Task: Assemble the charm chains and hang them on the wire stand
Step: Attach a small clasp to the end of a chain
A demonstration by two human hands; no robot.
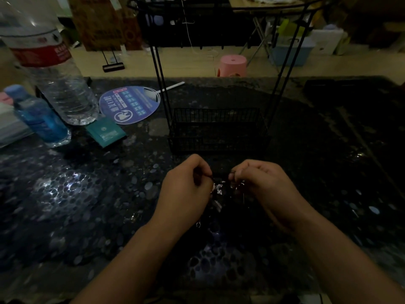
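A black wire stand (219,128) sits on the dark, bubble-patterned table (87,194), its low mesh basket at the base; the light is too dim to tell whether anything lies inside it. At the left stand a tall clear water bottle (54,73) with a red label, holding little that can be made out, and a smaller blue bottle (41,119) filled with blue liquid. A teal packet (106,132) lies beside them, and a round blue hand fan (131,104) lies flat behind it.

Just in front of the stand's basket, the left hand (186,187) and the right hand (260,183) are held close together above the table, both with fingers curled inward. Each pinches an end of the charm chain (218,188) between thumb and fingertips; small shiny pieces glint in the gap between the hands, and a few darker bits hang below them. Finer detail of the chain cannot be made out
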